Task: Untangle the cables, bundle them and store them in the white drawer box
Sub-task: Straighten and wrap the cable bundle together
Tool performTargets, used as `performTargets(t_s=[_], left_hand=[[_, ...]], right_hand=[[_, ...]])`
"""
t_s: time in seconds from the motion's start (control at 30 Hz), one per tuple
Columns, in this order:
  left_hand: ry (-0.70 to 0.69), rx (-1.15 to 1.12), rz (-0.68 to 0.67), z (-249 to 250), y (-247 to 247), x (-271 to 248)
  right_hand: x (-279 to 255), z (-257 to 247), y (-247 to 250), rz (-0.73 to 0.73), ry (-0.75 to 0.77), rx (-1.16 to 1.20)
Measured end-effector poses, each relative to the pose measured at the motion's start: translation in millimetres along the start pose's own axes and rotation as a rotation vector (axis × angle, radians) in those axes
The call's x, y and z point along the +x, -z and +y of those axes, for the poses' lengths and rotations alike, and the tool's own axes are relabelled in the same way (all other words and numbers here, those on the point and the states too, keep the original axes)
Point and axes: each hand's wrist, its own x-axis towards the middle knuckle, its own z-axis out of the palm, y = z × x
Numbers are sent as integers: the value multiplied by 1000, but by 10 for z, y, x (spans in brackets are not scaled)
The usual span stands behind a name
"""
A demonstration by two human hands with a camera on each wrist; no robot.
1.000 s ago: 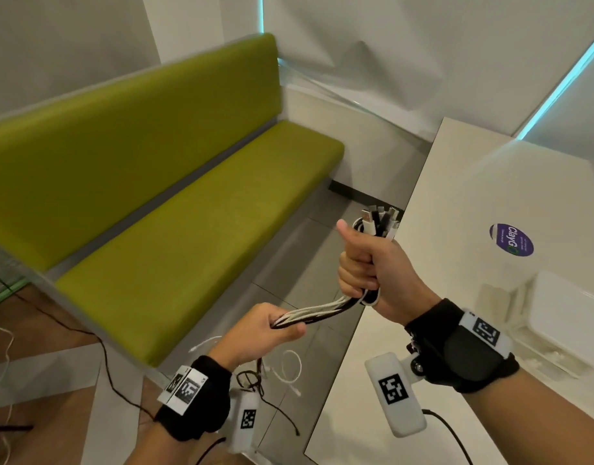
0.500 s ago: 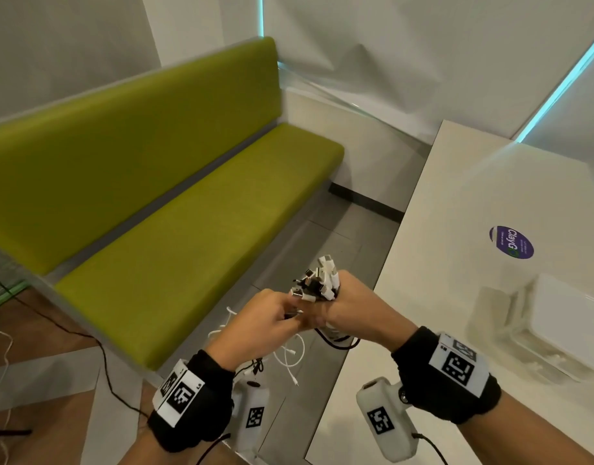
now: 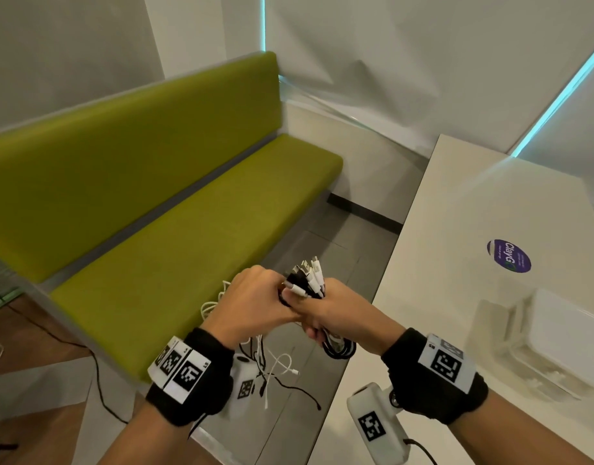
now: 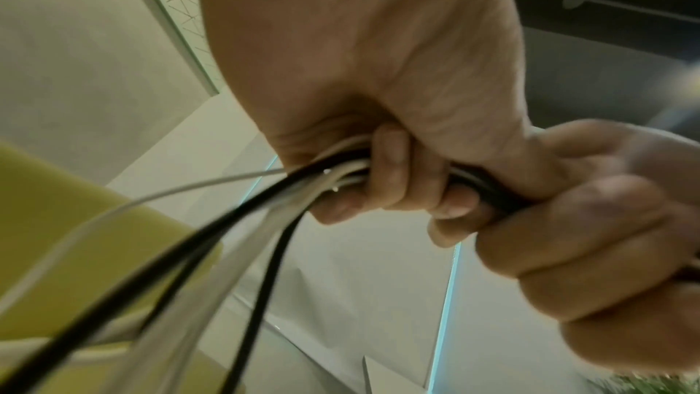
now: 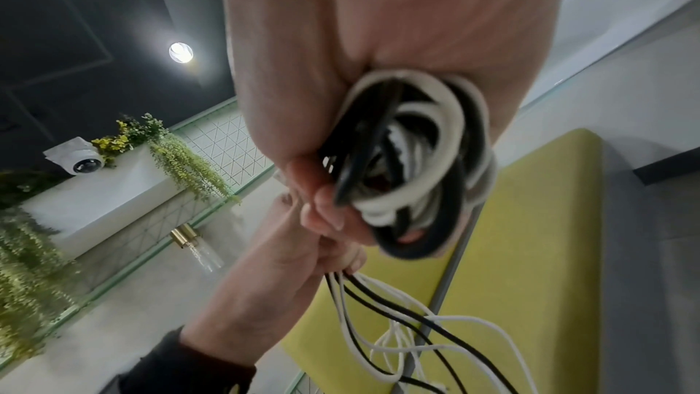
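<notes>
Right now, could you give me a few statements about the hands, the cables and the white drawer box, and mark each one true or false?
1. The right hand grips a coiled bundle of black and white cables. True.
2. The left hand is open and holds nothing. False: its fingers are curled round the cable strands.
3. The cable plugs stick up above the two hands. True.
4. The cables already lie in the white drawer box. False: they are in the hands, and the box stands apart on the table.
5. Loose cable ends hang below the hands. True.
</notes>
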Motion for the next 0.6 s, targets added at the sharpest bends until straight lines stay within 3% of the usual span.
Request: performTargets(t_s=[0.13, 0.4, 0.5, 0.6], left_hand=[[-18, -27, -35, 3, 34, -14], [-55, -190, -334, 13, 131, -62], [-57, -256, -343, 63, 207, -47], [-56, -338, -292, 95, 256, -26]], right_hand=[[-20, -12, 26, -49, -12, -17], [-138, 40, 59, -132, -26, -142], [-145, 17, 60, -131, -2, -137], [-128, -11, 105, -18, 59, -137]])
